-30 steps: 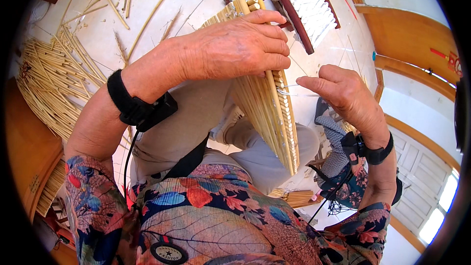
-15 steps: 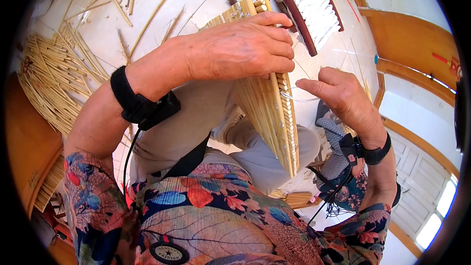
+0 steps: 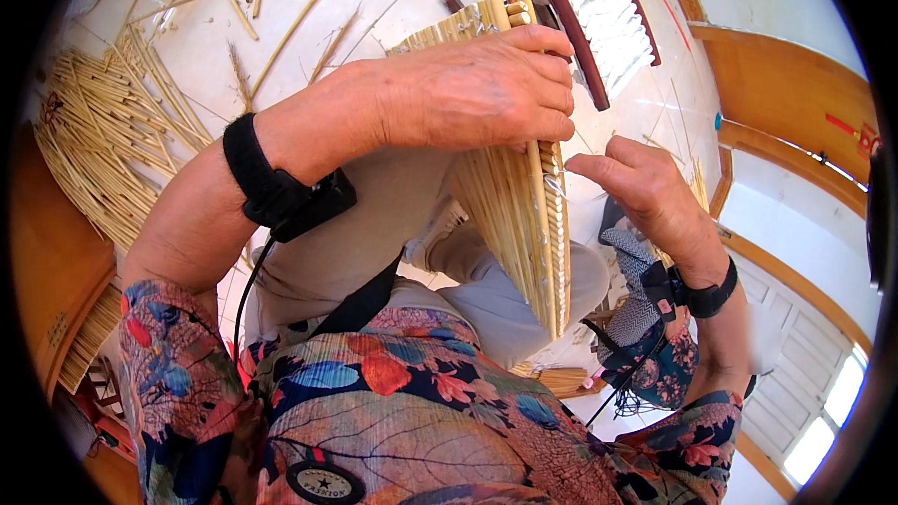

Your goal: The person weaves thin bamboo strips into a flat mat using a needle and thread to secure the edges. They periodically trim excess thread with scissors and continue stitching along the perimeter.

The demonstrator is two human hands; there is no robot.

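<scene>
A mat of pale straw-coloured stalks (image 3: 500, 215) slants across my lap, its far part rising past my knees. My left hand (image 3: 463, 93) is closed over its upper right edge, fingers wrapped round the edge stalks and the thumb mostly hidden. Along that edge runs a row of white stitches. From the stitching, a thin white cord (image 3: 554, 185) stretches toward my right hand (image 3: 645, 189), which is closed in a pinch on it just right of the mat, not touching the stalks.
Loose stalks (image 3: 112, 131) lie heaped on the tiled floor at left, with scattered pieces beyond. Ahead stands a dark red wooden frame with white woven webbing (image 3: 599, 14). Wooden cabinets (image 3: 786, 84) line the right. A patterned cloth bag (image 3: 645, 290) sits near my right forearm.
The loop of white cord between the mat and my right hand looks smaller and closer to the edge. My left hand and the mat's far part have shifted slightly right.
</scene>
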